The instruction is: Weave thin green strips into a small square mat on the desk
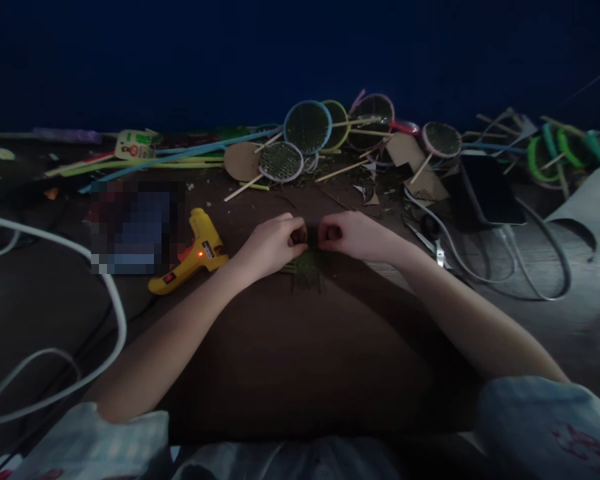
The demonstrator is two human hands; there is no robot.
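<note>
My left hand (273, 243) and my right hand (353, 235) meet at the middle of the dark wooden table (260, 347), both with fingers curled in a pinch. Between and under them lies a small patch of woven green strips (307, 269), which both hands grip at its top edge. A yellow glue gun (193, 253) with a lit orange lamp lies just left of my left hand.
Several small round woven fans on sticks (307, 130) are piled along the far edge with cardboard scraps (420, 170). Scissors (430, 240), a dark phone (490, 190) and grey cables (530, 267) lie to the right. A thick white cable (105, 300) loops at left.
</note>
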